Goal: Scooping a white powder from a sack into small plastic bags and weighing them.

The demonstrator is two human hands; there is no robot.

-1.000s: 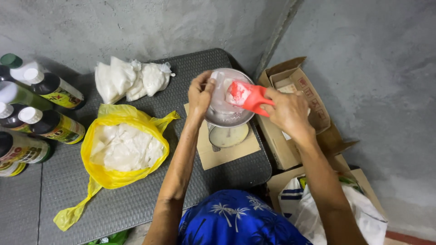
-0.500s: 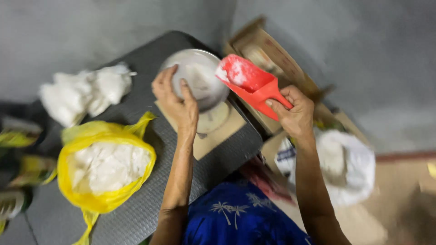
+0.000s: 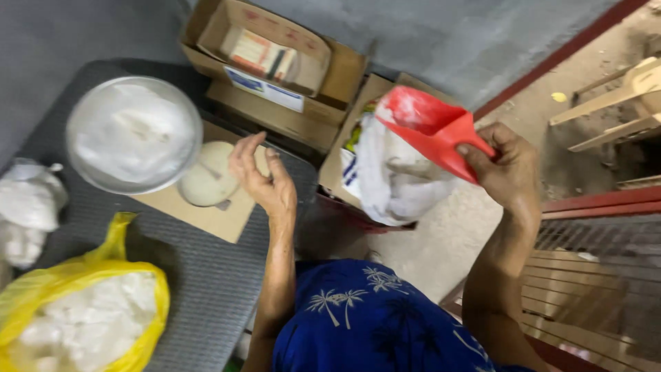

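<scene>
head view:
right hand (image 3: 508, 171): clenched on the handle of the red scoop (image 3: 432, 131), up off the surface.
scoop axis: mouth points up-left, toward the white sack (image 3: 392, 180) just below it.
left hand (image 3: 260, 180): released, fingers spread, holding nothing, beside the scale dial (image 3: 206, 183).
metal bowl (image 3: 134, 134): well left of the scoop; left hand is nearer.

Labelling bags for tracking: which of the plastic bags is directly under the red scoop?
The white bag in the cardboard box by the right hand. The yellow bag and the small white bags sit far left on the table.
</scene>
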